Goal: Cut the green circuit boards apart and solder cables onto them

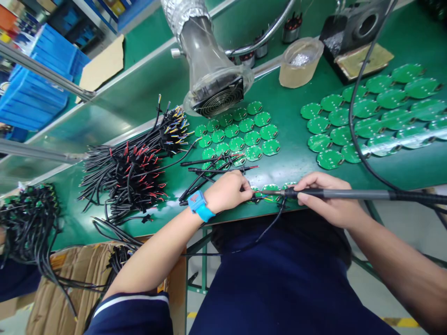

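Note:
My right hand grips a soldering iron by its dark handle, the tip pointing left. Its metal tip lies over a row of round green circuit boards near the table's front edge. With fingertips pinched, my left hand holds a thin wire at the leftmost board, close to the iron's tip. What exactly lies between those fingers is partly hidden. Several black cables with red ends lie beside my left hand. A thin black cord hangs from near the iron over my lap.
Bundles of black cables lie to the left. More green boards stand in rows at the middle and right. A fume-extractor fan hangs overhead. The iron's cord crosses the right side, near a soldering stand.

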The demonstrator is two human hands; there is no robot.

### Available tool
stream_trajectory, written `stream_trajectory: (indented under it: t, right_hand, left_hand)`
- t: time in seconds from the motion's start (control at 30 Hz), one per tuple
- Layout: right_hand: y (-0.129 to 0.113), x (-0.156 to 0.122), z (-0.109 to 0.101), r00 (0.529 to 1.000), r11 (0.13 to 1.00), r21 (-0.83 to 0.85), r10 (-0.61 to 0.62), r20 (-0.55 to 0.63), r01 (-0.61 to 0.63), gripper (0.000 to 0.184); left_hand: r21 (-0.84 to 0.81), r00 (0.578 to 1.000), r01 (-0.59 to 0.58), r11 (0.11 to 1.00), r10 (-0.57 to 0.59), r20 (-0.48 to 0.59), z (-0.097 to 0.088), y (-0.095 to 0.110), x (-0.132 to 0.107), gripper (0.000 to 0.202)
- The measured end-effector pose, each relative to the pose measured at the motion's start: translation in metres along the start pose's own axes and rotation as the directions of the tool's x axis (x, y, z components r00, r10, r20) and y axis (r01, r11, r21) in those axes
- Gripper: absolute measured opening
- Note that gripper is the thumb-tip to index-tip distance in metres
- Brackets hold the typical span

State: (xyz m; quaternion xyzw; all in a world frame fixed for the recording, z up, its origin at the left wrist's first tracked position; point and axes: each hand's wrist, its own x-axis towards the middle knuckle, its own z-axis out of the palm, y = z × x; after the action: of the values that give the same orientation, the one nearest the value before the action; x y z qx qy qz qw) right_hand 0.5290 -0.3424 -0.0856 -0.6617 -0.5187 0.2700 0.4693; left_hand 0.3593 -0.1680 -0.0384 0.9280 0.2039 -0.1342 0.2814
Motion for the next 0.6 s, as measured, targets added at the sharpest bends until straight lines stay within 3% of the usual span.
stream_trajectory:
  t: [0.13, 0.27, 0.37, 0.47, 0.6]
  right_hand:
    - [0.003, -0.003, 0.001, 1.000, 0.999, 0.051, 0.006, -0.004, -0.006, 0.007]
    - [0.015, -0.005, 0.003, 0.994, 0.938, 0.342, 0.079, -0.076, -0.049, 0.007]
    - [0.022, -0.005, 0.005, 0.984, 0.896, 0.442, 0.106, -0.143, -0.032, 0.009]
    - [0.020, -0.006, 0.006, 0.973, 0.914, 0.407, 0.091, -0.211, 0.003, 0.011]
    - [0.011, -0.012, 0.005, 0.933, 0.973, 0.224, 0.030, -0.359, 0.055, 0.012]
  left_hand:
    - [-0.015, 1.000, -0.008, 1.000, 0.008, 0.015, -0.001, 0.000, 0.002, 0.014]
    - [-0.022, 0.999, 0.014, 1.000, -0.012, 0.048, -0.003, 0.002, 0.004, 0.014]
    - [-0.009, 0.995, 0.052, 0.999, -0.051, 0.084, -0.005, 0.004, 0.006, 0.013]
    - [0.013, 0.990, 0.080, 0.997, -0.081, 0.115, -0.008, 0.006, 0.007, 0.013]
    - [0.033, 0.982, 0.083, 0.996, -0.088, 0.168, -0.008, 0.010, 0.008, 0.019]
